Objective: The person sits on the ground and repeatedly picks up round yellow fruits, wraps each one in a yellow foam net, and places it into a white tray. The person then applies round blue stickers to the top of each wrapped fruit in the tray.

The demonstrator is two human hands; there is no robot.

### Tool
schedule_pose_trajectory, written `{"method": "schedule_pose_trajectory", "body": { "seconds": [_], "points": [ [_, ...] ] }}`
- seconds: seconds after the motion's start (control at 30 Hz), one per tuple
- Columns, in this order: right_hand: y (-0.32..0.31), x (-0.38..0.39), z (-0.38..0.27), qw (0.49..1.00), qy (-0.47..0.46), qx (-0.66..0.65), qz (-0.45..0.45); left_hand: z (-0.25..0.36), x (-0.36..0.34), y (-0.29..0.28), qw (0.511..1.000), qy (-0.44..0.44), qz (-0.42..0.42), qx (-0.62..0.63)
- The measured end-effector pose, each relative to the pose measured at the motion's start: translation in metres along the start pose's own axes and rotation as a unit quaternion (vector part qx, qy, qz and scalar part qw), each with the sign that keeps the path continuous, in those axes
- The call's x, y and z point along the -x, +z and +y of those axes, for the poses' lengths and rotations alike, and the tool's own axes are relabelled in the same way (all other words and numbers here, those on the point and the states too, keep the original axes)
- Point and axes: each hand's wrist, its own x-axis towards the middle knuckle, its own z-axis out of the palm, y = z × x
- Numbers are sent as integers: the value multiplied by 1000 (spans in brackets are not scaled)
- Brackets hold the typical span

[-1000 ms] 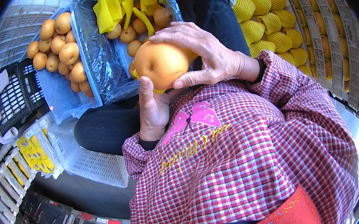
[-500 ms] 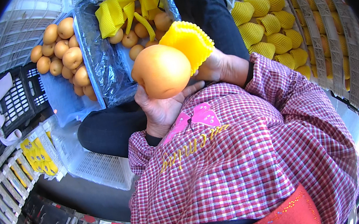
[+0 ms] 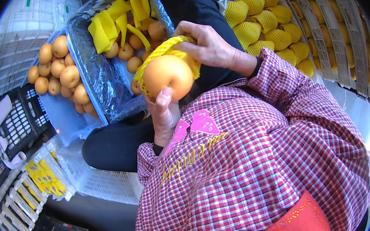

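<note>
A round orange-brown pear [image 3: 168, 77] rests in my left hand [image 3: 163, 114], whose thumb presses near the dimple on its end. My right hand [image 3: 208, 45] pinches the rim of a yellow foam net sleeve [image 3: 195, 66]. The sleeve is stretched around the pear's far side, and the near side of the fruit is bare. Beyond my hands stands a box lined with clear plastic [image 3: 110, 94]. Inside it lie loose pears [image 3: 134, 65] and several flat foam net sleeves [image 3: 104, 29].
Bare pears [image 3: 58, 68] are heaped left of the box. At right, a crate holds pears in yellow nets [image 3: 270, 20], beside stacked crates [image 3: 337, 34]. Black crates [image 3: 17, 117] stand at far left; a white plastic crate [image 3: 105, 175] lies beside my left knee.
The sleeve, earlier held beside the pear, is now around its far side. My right hand has moved up to the sleeve's rim, and the pear has turned in my left hand.
</note>
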Motion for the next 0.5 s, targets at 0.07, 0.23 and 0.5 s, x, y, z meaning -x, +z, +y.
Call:
{"method": "schedule_pose_trajectory", "body": {
  "seconds": [0.07,0.23,0.5],
  "points": [
    [-5,2,-14,983,-116,144,-5,4,-7,2,989,89,13,-118],
    [6,30,-41,946,-293,130,43,-8,-21,4,935,195,18,-295],
    [-32,71,-3,788,197,-574,105,-21,-58,78,865,255,-157,-401]
  ]
}}
